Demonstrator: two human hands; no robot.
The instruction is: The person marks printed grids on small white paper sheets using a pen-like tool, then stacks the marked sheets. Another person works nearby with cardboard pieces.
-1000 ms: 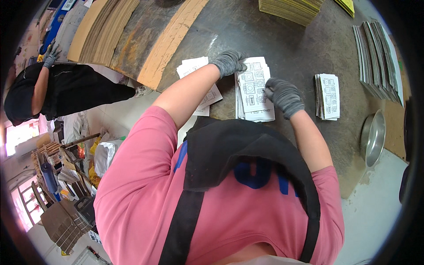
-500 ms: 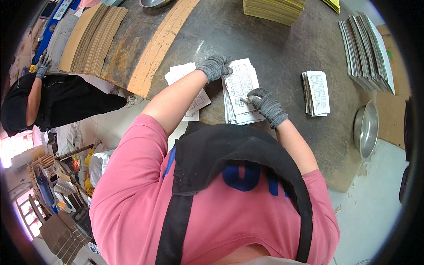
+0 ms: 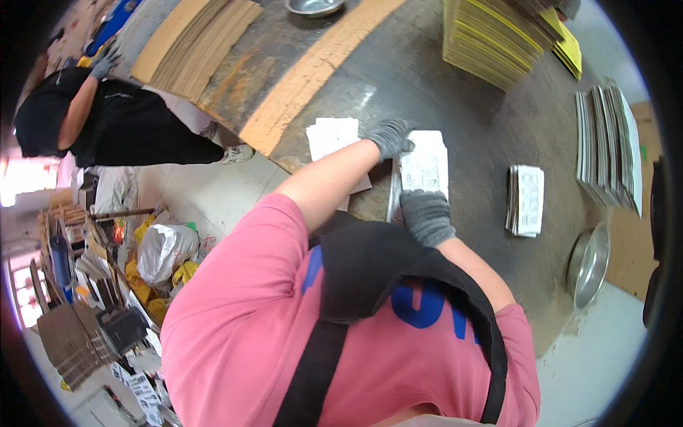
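Note:
On the dark worktable before me lies a stack of white printed cards (image 3: 424,162). My left hand (image 3: 390,138), in a grey knitted glove, grips the stack at its far left edge, fingers bent against it. Over the near part of the same stack is my right hand (image 3: 427,215), gloved alike, with its fingers curled down; what they hold, if anything, is hidden. Further left, partly behind my left forearm, are more white sheets (image 3: 333,135). A smaller bundle of printed cards (image 3: 526,201) rests to the right.
Tall yellow-edged stacks (image 3: 491,43) stand at the far right, beside a fanned row of grey-white boards (image 3: 608,146). A metal bowl (image 3: 589,267) sits at the right edge, another bowl (image 3: 314,7) far off. Brown cardboard (image 3: 196,46) and a person in black (image 3: 135,121) are at the left.
My right hand has turned from the stack's right edge to lie over its near part. My left hand stays at the far left edge. The whole view has shifted.

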